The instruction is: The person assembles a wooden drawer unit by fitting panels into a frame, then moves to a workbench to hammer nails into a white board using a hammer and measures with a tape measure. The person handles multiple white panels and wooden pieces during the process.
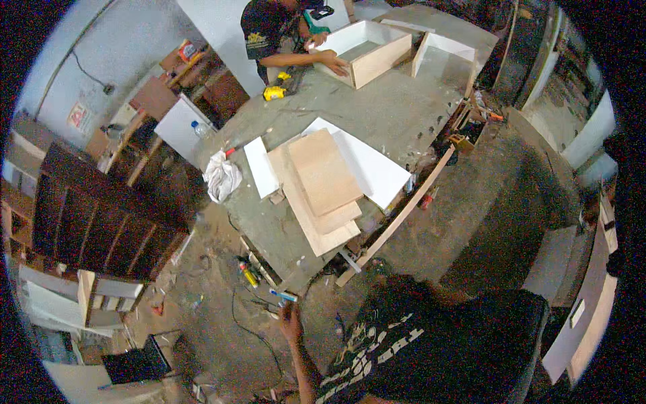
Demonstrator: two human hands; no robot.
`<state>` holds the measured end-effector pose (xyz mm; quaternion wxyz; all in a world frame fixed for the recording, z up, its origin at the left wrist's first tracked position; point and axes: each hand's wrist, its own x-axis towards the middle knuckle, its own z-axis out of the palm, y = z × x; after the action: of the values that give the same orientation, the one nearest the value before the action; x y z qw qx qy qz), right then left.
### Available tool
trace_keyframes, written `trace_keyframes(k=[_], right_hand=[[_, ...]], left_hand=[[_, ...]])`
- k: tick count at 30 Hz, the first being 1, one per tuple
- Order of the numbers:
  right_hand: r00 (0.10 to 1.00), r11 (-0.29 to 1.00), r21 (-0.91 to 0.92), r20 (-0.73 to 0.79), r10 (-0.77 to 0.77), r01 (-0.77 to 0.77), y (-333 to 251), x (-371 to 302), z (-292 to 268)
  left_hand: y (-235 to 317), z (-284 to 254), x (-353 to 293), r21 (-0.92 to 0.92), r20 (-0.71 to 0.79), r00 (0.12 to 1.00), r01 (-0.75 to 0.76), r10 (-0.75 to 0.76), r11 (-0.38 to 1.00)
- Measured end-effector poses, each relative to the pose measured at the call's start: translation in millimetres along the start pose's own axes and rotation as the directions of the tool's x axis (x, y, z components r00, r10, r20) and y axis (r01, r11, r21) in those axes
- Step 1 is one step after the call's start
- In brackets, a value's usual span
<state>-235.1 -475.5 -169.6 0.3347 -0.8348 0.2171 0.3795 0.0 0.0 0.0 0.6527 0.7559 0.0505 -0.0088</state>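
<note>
Neither of my own hands can be made out. Close in front of me at the lower edge, a person in a dark printed shirt (pixel 471 350) seems to have their back to me. That person's left hand (pixel 289 323) is raised, closed around a small blue-and-white object (pixel 283 295) whose kind I cannot tell. On the grey worktable (pixel 262 229) lie stacked pale wooden panels (pixel 326 172), beside white boards (pixel 373 168). Across the table, another person's hands (pixel 330 62) rest on an open drawer box (pixel 377 60) with white inner walls.
A yellow power drill (pixel 274 92) lies near the far person. White cloth (pixel 222 176) hangs at the table's left edge. A long wooden strip (pixel 397 219) runs along the right edge. Dark shelving (pixel 87 222) stands left. Cables (pixel 252 330) cross the floor, and panels (pixel 585 303) lean at right.
</note>
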Motion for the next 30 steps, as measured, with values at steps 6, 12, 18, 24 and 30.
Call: trace_keyframes(k=[6,12,18,24,30], right_hand=[[0.661,0.971,0.178,-0.750,0.029,0.159,-22.1,50.5,-159.1],[0.355,0.723,0.233,-0.935,-0.018,0.650,-141.0,-7.1,-313.5],[0.648,0.684,0.356,-0.728,-0.225,0.637,-273.4,19.2,-310.2],[0.596,0.720,0.255,-0.758,-0.266,0.646,-330.0,66.4,-302.5],[0.594,0.829,0.214,-0.786,-0.168,0.517,-347.8,53.5,-309.8]], left_hand=[[98.7,130.9,90.6,0.046,0.122,0.991,-0.056,0.050,0.997],[95.6,210.7,139.4,0.388,0.105,0.979,-0.204,0.177,0.899],[101.6,234.6,154.6,0.688,0.203,0.938,-0.341,0.282,0.641],[107.8,248.7,169.6,0.258,0.244,0.969,-0.100,0.036,0.961],[126.3,226.8,205.8,0.106,0.427,0.854,0.279,-0.297,0.954]])
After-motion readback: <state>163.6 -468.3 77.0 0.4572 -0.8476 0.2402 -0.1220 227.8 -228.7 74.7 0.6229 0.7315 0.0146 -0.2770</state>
